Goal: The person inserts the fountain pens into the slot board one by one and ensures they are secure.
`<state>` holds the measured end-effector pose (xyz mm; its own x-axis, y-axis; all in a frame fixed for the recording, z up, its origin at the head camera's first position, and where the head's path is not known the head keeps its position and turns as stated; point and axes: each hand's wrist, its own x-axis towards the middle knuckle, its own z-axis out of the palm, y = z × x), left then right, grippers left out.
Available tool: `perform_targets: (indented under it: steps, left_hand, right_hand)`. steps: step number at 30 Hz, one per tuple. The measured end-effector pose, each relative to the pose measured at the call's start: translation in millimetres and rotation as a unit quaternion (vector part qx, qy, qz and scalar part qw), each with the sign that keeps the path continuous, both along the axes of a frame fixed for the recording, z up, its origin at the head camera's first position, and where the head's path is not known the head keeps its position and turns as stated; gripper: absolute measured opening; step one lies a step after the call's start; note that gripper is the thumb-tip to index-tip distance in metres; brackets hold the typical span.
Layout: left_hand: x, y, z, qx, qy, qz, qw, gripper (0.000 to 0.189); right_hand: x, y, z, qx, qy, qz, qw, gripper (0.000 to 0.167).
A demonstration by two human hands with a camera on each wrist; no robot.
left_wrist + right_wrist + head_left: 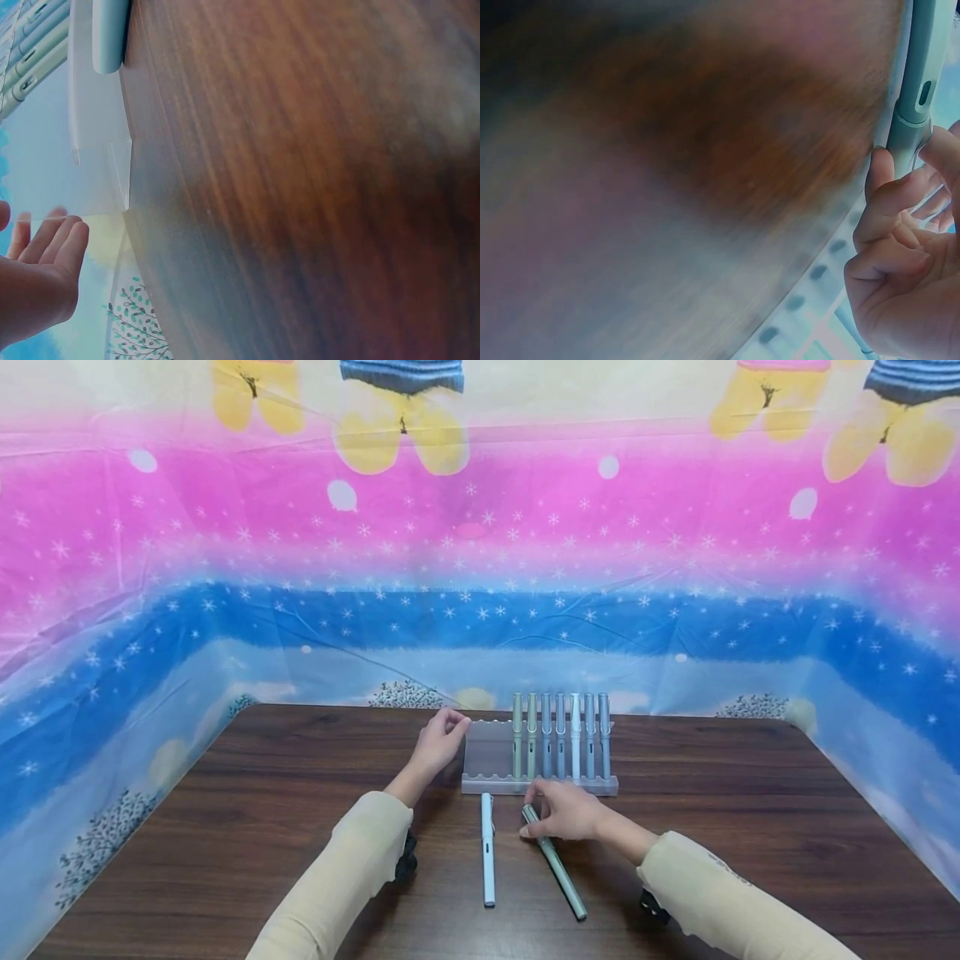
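A clear plastic pen rack (487, 750) stands at the far middle of the table, with several pens upright in its middle and right slots. My left hand (437, 745) holds the rack's upper left corner; in the left wrist view its fingertips (73, 232) overlap the clear edge. My right hand (570, 810), in front of the rack, pinches a grey-green fountain pen (564, 877) by its clipped cap end. That pen slants toward the near right. Left of it, a pale blue fountain pen (488, 860) lies lengthwise on the table, cap toward the rack.
The dark wood table (300, 810) extends to both sides of the rack. Behind it hangs a printed pink and blue cloth (420, 610). In the rack, a white pen (576, 735) stands among green and blue-grey ones.
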<state>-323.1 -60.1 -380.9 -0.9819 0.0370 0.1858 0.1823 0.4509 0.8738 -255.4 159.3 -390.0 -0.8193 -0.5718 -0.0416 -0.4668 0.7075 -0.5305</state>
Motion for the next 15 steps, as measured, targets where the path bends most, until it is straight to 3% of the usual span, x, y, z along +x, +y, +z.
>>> perform_targets:
  steps: [15]
  left_hand:
    - [0.2, -0.2, 0.4, -0.002, 0.0, 0.0, 1.0, 0.022]
  right_hand:
    - [-6.0, 0, 14.0, -0.072, 0.028, -0.004, 0.997, 0.035]
